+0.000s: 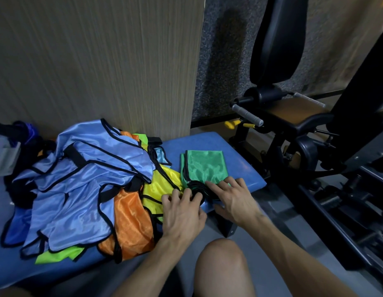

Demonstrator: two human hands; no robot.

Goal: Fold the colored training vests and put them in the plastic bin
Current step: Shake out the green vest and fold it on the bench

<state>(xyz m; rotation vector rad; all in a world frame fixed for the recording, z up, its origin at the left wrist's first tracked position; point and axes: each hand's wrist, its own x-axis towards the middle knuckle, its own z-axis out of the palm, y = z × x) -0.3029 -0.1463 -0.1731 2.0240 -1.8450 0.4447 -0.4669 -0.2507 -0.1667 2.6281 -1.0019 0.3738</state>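
Judging the folded green vest [204, 167] at lower centre light, limp and slippery, we pinch its black-trimmed near edge with the curled left hand [183, 207] while the right hand [233, 197] presses flat, fingers straight.

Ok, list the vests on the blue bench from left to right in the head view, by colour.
Light blue vests → orange vest → yellow vest → folded green vest, which both hands are on: left hand, right hand.
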